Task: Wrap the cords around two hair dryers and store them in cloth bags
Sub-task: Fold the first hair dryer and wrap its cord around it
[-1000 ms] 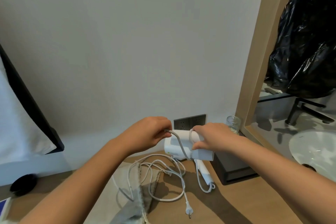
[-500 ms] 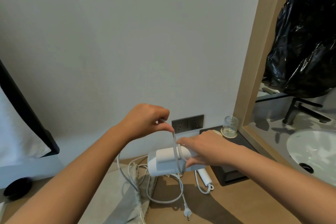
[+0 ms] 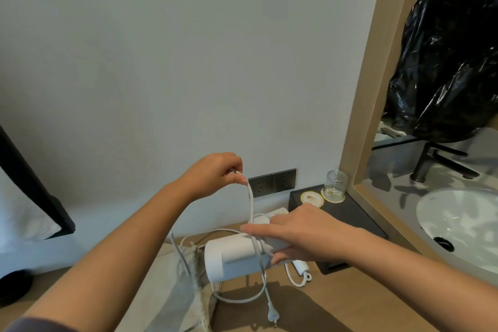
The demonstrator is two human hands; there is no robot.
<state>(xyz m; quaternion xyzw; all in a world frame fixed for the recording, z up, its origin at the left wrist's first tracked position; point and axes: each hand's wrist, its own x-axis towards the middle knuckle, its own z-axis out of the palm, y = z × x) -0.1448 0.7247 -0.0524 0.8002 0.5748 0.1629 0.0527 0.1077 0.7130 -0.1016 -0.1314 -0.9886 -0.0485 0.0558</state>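
— What's around me?
— A plain pale wall [image 3: 161,62] far ahead, a dark double socket [image 3: 272,183] low on it.
— To my right?
— A wood-framed mirror [image 3: 358,105], a white basin [image 3: 458,224], a dark tap [image 3: 431,162]. Wooden counter [image 3: 323,312] near me.

Glass jar [image 3: 335,185] on black box [image 3: 347,213]; wall sockets [image 3: 272,182]; sink [image 3: 458,221] rt.

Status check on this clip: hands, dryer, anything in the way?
Left hand pinching white cord taut. Right hand gripping white cylindrical hair dryer. Plug loose on wooden counter. No obstruction.
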